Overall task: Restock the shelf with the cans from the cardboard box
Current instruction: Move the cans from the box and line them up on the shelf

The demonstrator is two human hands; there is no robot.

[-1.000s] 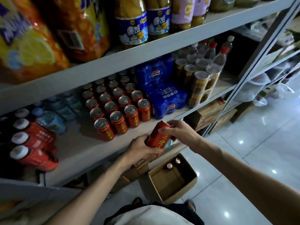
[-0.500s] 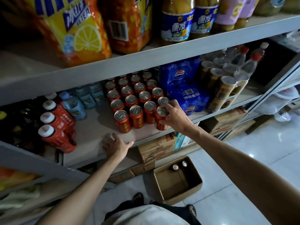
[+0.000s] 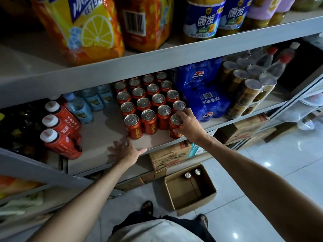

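Several red cans (image 3: 148,102) stand in rows on the middle shelf (image 3: 104,135). My right hand (image 3: 189,125) is wrapped around a red can (image 3: 174,124) standing upright at the front right corner of the block, near the shelf edge. My left hand (image 3: 126,149) lies flat and open on the shelf board, its fingertips close to the front-left can (image 3: 133,126). On the floor below sits the open cardboard box (image 3: 204,198) with two cans (image 3: 192,173) in its far corner.
Blue Pepsi packs (image 3: 202,95) stand right of the cans, gold cans (image 3: 248,91) further right. Red bottles (image 3: 59,133) and blue bottles (image 3: 82,109) lie to the left. Closed cartons (image 3: 171,154) sit under the shelf. Large drink packs fill the upper shelf. My feet stand on white tiles.
A second ago both hands held the can in front of the shelf edge. The right hand has since set it upright at the front right of the rows; the left hand moved onto the shelf board.
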